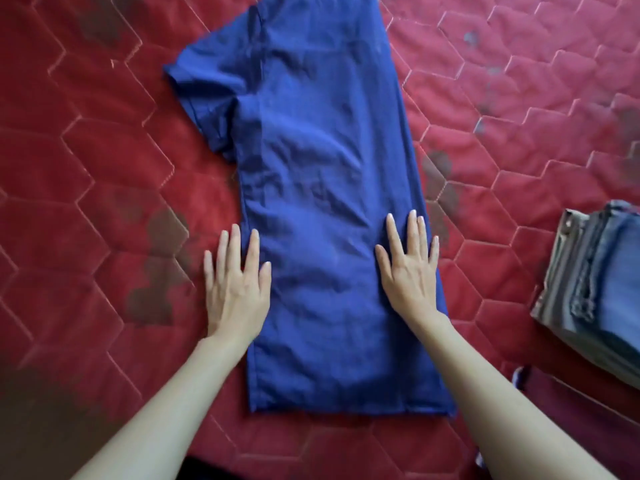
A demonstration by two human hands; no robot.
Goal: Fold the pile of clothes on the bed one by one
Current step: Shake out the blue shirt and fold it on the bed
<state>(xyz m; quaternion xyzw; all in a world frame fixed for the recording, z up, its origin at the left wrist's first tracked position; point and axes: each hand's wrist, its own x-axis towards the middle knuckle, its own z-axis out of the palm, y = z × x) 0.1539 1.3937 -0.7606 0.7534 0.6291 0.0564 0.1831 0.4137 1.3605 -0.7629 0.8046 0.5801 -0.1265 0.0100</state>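
A dark blue short-sleeved shirt (322,188) lies flat on the red quilted bed cover (90,174), folded lengthwise into a long strip, its sleeve sticking out to the left. My left hand (237,284) lies flat with straight fingers at the strip's left edge, partly on the cover. My right hand (408,268) presses flat on the strip's right side, fingers straight and spread. The shirt's hem is near me and its top runs out of view.
A stack of folded jeans and denim (595,289) sits at the right edge of the bed. The cover shows dark stains left and right of the shirt. A small blue scrap (519,375) lies near my right forearm.
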